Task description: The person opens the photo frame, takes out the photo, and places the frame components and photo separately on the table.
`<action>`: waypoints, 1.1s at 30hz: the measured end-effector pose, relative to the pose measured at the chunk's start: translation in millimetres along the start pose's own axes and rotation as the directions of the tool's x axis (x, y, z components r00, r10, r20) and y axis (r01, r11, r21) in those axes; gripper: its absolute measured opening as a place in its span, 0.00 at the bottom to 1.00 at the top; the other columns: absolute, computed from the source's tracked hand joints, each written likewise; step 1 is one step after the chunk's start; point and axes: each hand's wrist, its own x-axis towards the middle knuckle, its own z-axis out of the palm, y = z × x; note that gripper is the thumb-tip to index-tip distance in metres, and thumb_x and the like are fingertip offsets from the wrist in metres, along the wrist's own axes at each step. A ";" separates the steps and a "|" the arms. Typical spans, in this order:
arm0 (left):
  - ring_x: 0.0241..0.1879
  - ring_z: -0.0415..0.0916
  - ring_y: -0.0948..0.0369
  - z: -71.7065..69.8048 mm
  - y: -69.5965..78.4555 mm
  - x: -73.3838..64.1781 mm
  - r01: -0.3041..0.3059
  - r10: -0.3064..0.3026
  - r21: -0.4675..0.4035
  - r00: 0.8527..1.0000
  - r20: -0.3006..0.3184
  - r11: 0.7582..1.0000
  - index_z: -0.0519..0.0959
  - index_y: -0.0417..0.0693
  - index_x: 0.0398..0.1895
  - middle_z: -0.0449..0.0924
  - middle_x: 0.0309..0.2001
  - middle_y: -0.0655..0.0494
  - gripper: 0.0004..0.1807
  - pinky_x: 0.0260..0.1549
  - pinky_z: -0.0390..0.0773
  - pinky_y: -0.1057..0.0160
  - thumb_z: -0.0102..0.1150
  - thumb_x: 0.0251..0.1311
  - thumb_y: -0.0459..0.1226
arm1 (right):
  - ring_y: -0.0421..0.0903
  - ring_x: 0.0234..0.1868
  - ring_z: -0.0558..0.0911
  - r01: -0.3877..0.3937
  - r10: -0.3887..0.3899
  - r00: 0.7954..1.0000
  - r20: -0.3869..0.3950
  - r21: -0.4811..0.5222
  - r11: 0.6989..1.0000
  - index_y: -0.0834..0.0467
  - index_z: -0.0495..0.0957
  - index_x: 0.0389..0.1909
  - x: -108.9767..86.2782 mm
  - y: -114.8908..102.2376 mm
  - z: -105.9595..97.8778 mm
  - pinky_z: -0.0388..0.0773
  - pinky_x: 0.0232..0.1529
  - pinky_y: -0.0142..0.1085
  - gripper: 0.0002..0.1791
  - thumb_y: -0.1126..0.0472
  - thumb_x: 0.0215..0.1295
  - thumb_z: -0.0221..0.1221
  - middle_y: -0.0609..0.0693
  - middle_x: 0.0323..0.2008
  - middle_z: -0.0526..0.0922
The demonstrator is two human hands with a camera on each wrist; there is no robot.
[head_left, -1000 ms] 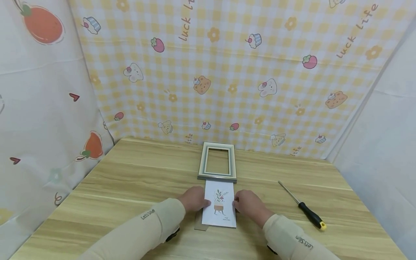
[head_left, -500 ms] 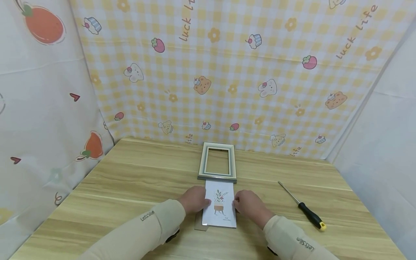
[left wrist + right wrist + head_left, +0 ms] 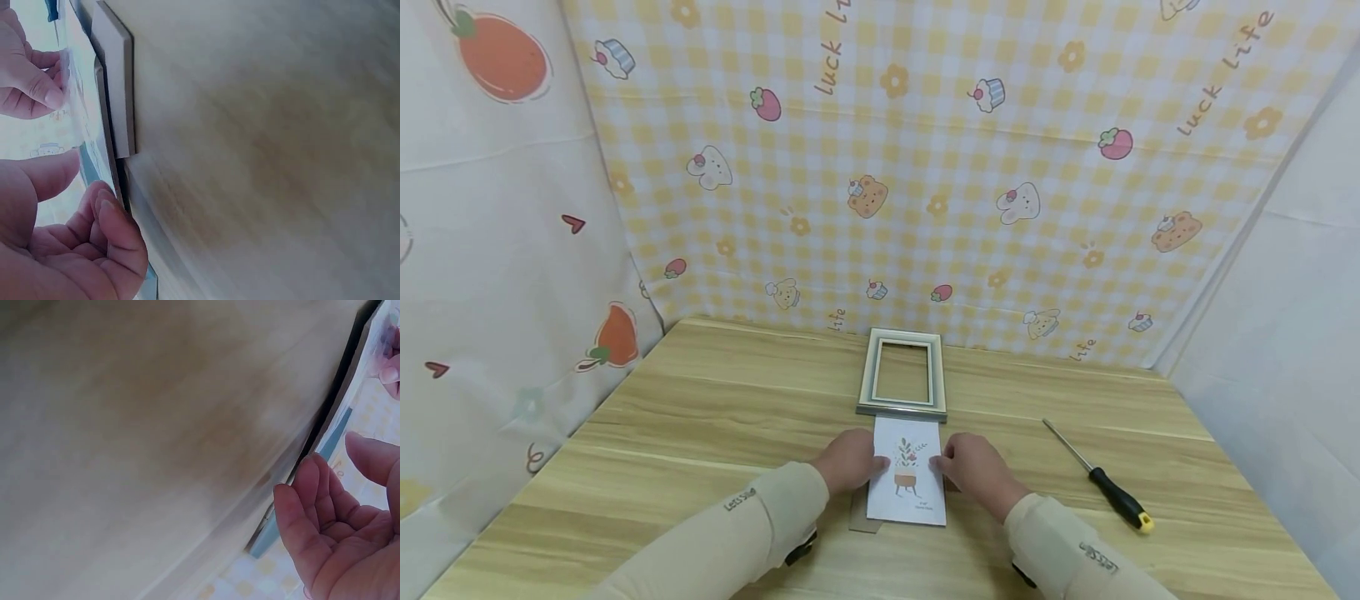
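Observation:
A white picture card [image 3: 907, 508] with a potted-plant print lies in front of the picture frame [image 3: 900, 411]. My left hand [image 3: 847, 461] holds its left edge, thumb over the print and fingers curled at the side. From the right, my right hand [image 3: 976, 468] holds the opposite edge with its thumb tip over the print. In the left wrist view, a clear sheet [image 3: 74, 103] shows above the card, near both thumbs. A brown backing board [image 3: 864, 515] sticks out from beneath the card at the lower left. The hidden finger contacts cannot be fully seen.
A screwdriver [image 3: 1116, 496] with a black and yellow handle lies to the right on the wooden table [image 3: 730, 392]. A yellow checked cloth [image 3: 940, 242] hangs behind the table, and white cloths stand at both sides.
My right hand has shifted slightly, its thumb moving left from the card's edge onto the print. The left hand and card stay almost in place.

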 end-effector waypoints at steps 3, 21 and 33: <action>0.18 0.62 0.61 -0.8 1.3 -0.9 -0.001 0.001 0.012 1.000 -0.013 1.000 0.75 0.38 0.26 0.64 0.18 0.54 0.12 0.18 0.61 0.66 0.59 0.63 0.38 | 0.43 0.22 0.71 -0.004 0.004 1.000 -0.006 -0.008 1.000 0.59 0.78 0.24 0.7 0.0 -0.1 0.69 0.23 0.32 0.10 0.59 0.61 0.64 0.48 0.18 0.72; 0.21 0.63 0.59 -3.4 5.0 -4.8 -0.002 0.001 -0.029 0.999 -0.032 1.000 0.74 0.35 0.29 0.64 0.21 0.52 0.12 0.21 0.62 0.65 0.58 0.65 0.36 | 0.41 0.18 0.66 -0.037 0.037 0.999 -0.006 0.069 0.997 0.59 0.72 0.15 5.3 2.7 -1.8 0.61 0.21 0.31 0.18 0.58 0.61 0.65 0.45 0.13 0.66; 0.18 0.61 0.61 -2.0 -1.8 -7.1 0.033 -0.040 -0.171 0.998 -0.039 0.985 0.70 0.40 0.23 0.65 0.20 0.53 0.13 0.17 0.61 0.67 0.56 0.66 0.35 | 0.43 0.20 0.70 -0.061 0.058 0.998 0.021 0.172 0.983 0.59 0.71 0.23 4.2 -3.9 -7.4 0.65 0.22 0.32 0.14 0.59 0.64 0.62 0.50 0.18 0.74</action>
